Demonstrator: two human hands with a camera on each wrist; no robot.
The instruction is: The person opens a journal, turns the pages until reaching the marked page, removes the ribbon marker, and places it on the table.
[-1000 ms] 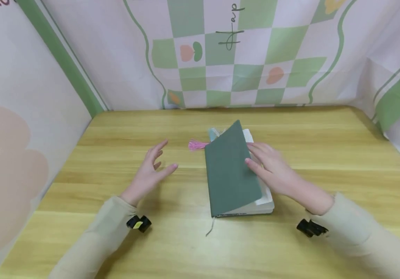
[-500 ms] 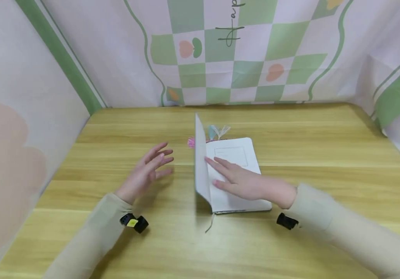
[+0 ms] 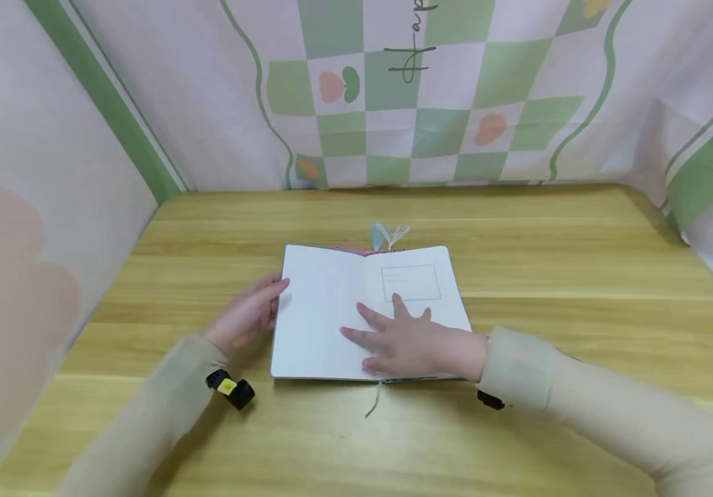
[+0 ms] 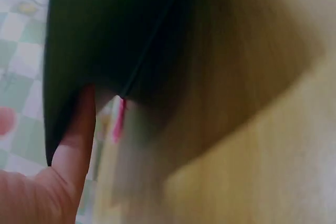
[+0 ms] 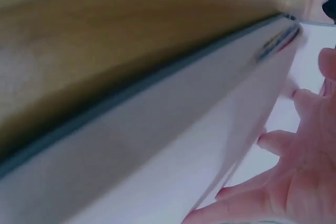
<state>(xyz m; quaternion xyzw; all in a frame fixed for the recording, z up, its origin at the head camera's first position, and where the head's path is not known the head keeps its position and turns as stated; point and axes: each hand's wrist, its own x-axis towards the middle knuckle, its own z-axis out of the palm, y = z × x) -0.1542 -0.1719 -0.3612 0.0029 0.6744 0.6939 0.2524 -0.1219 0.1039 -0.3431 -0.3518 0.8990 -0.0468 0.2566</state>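
A notebook (image 3: pixel 321 317) lies open on the wooden table, its white inside cover to the left and a page with a printed box to the right. My left hand (image 3: pixel 247 314) holds the cover's left edge, thumb on the white side and fingers beneath. The left wrist view has the dark green outside of the cover (image 4: pixel 115 30) raised over the table, a finger against it. Spread fingers of my right hand (image 3: pixel 415 345) rest on the right page near the fold. In the right wrist view, the thick page block (image 5: pixel 157 145) appears beside that hand.
Blue and white tassels (image 3: pixel 390 236) stick out past the notebook's top edge. A pink tassel (image 4: pixel 119 121) hangs there too. A thin ribbon (image 3: pixel 373 400) trails from the bottom of the spine. Patterned cloth (image 3: pixel 387 138) stands behind the wooden table (image 3: pixel 356 449).
The green cover has swung over to the left, baring the white pages. My right hand has moved left onto the page. My left hand has come to grip the cover's edge.
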